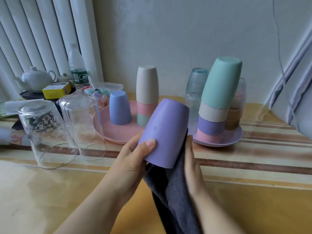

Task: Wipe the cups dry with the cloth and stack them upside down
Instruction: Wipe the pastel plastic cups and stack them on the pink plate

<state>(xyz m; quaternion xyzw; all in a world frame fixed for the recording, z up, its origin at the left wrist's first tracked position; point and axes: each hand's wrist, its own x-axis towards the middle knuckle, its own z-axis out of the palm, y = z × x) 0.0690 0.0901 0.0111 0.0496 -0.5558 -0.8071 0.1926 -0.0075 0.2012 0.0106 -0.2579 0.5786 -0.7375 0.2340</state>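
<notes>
My left hand point(133, 154) grips a purple plastic cup point(166, 130), held tilted with its base up and away from me. A dark grey cloth point(175, 196) hangs below the cup, and my right hand point(190, 159) presses it against the cup's right side. On the pink plate point(108, 132) a blue cup point(119, 110) stands upside down beside a beige, pink and green stack point(146, 97). A leaning stack of teal, beige, purple and pink cups point(217, 98) stands on the purple plate point(234, 137).
Two clear glasses point(45, 132) point(81, 122) stand upside down at the left on the striped table point(253, 166). Behind them are a white teapot point(36, 80), a yellow box point(56, 90) and a water bottle point(76, 66). More upturned glasses point(195, 85) stand behind the purple plate.
</notes>
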